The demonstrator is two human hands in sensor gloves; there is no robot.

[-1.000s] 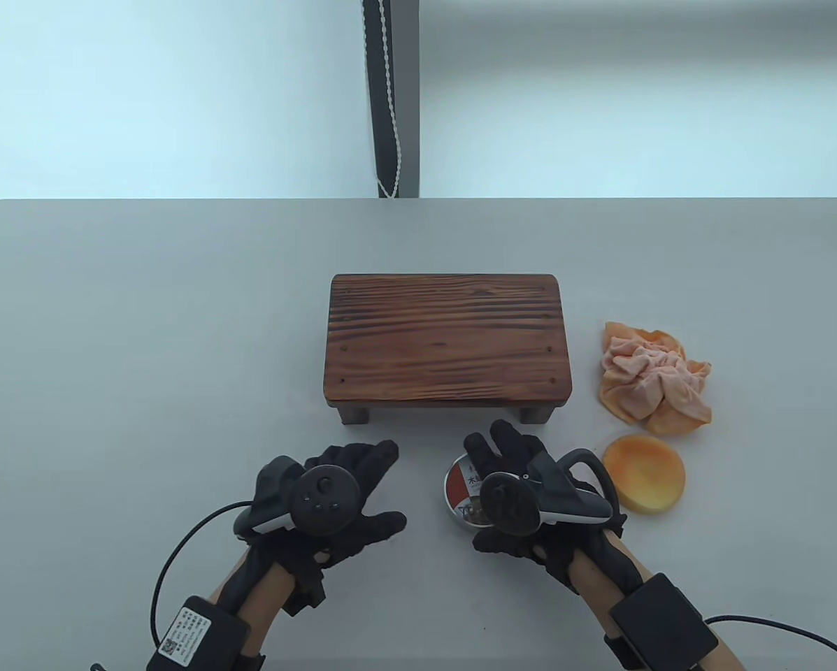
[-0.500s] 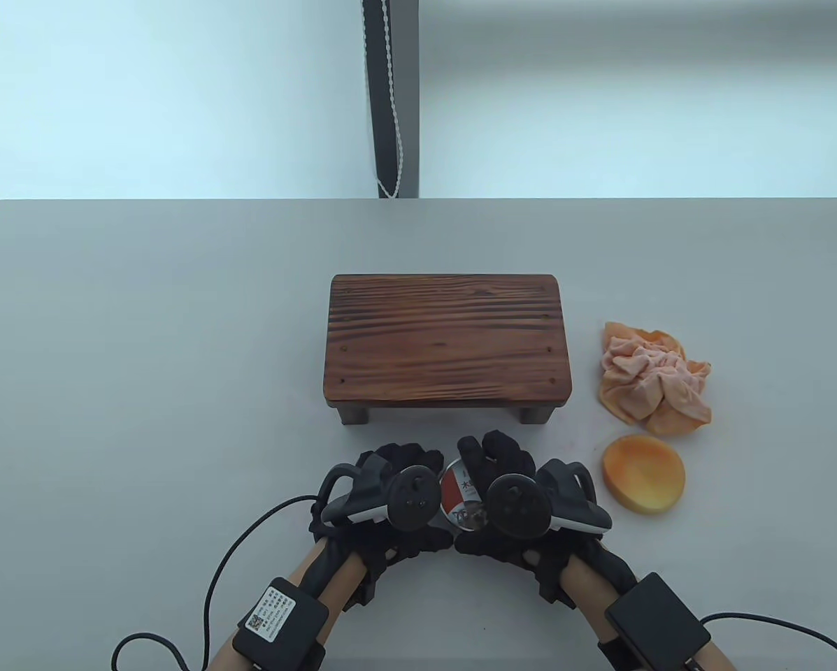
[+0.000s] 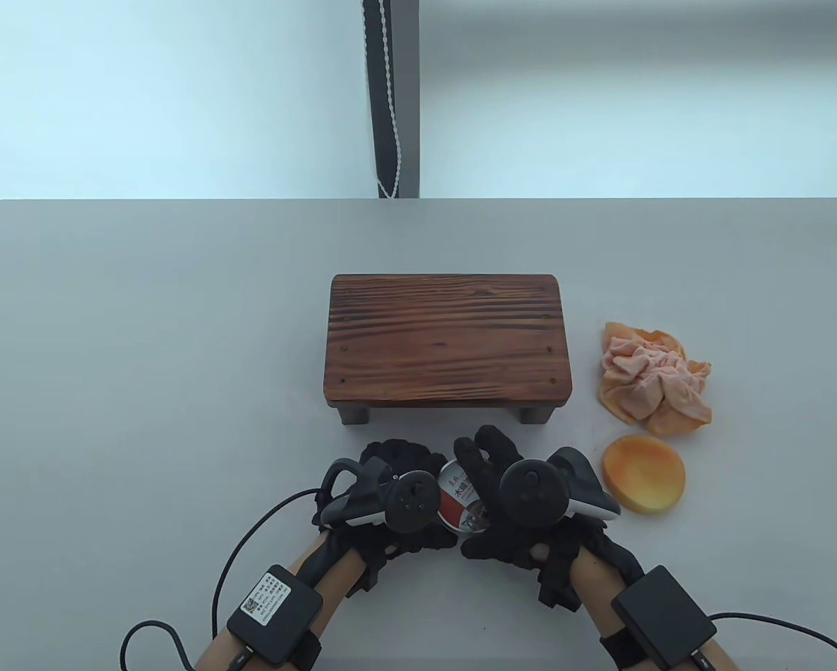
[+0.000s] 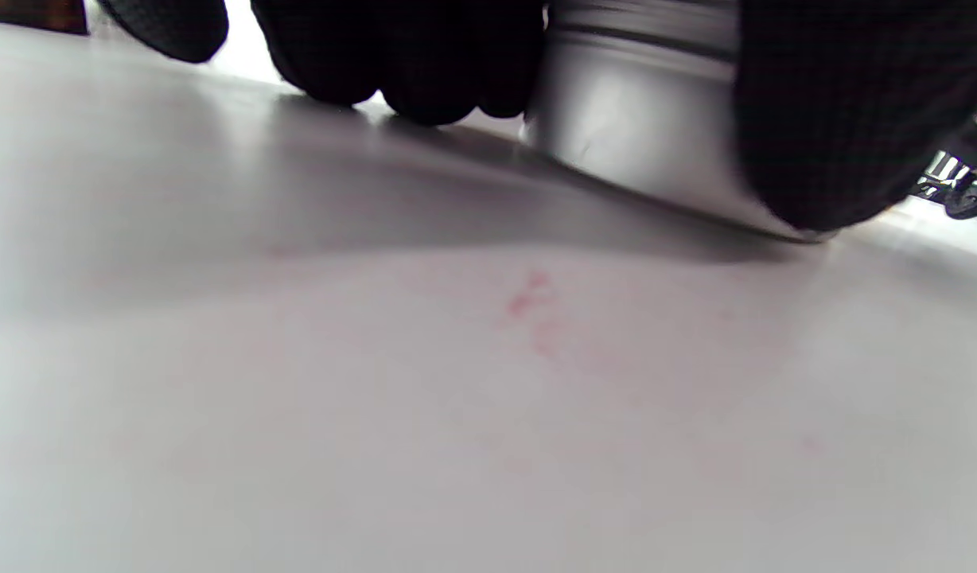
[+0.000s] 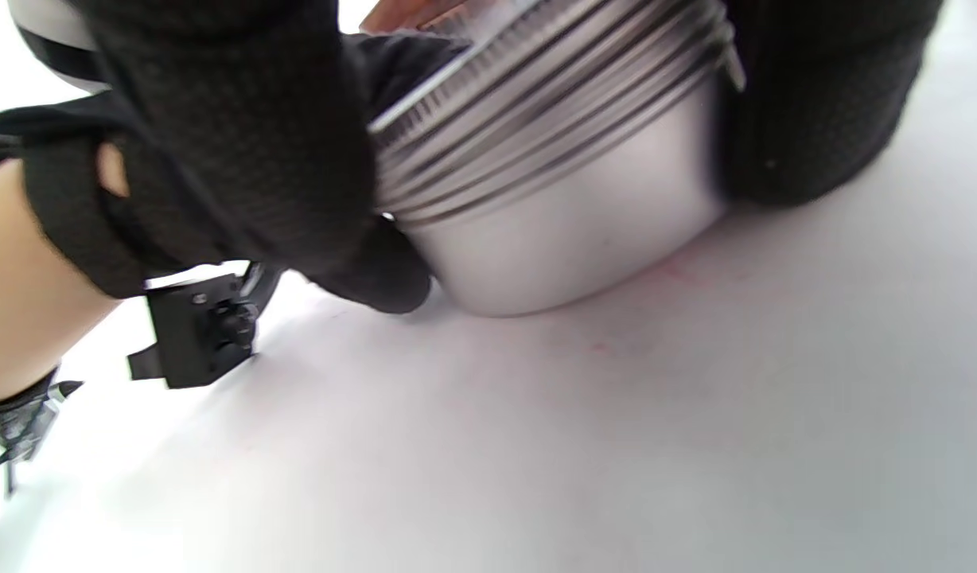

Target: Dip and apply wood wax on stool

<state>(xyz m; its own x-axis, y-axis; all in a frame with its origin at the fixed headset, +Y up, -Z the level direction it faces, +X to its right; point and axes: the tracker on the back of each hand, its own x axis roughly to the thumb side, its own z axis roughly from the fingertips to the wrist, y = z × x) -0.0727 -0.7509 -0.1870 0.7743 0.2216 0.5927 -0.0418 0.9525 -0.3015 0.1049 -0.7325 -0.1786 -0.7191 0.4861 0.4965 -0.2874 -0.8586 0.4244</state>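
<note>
A round metal wax tin [image 3: 460,498] sits on the grey desk [image 3: 145,335], just in front of the wooden stool [image 3: 447,342], and both hands close on it from either side. The left hand [image 3: 390,496] curls its fingers [image 4: 409,56] around the tin's left wall, with the thumb pressed to the near side; in the left wrist view the tin's plain silver wall [image 4: 640,135] shows between them, its base on the desk. The right hand [image 3: 509,496] grips the top of the tin, fingers draped over the red and white label and thumb on the near side. In the right wrist view the tin [image 5: 568,199] shows a band of screw threads under the lid, and the lid looks lifted a little at one edge, though whether it is free of the threads I cannot tell.

The stool stands upright on its short legs, its dark striped top bare. To its right lies a crumpled peach-orange cloth [image 3: 652,381], and in front of the cloth, just beside the right hand but apart from it, lies a round orange sponge pad [image 3: 643,474].
</note>
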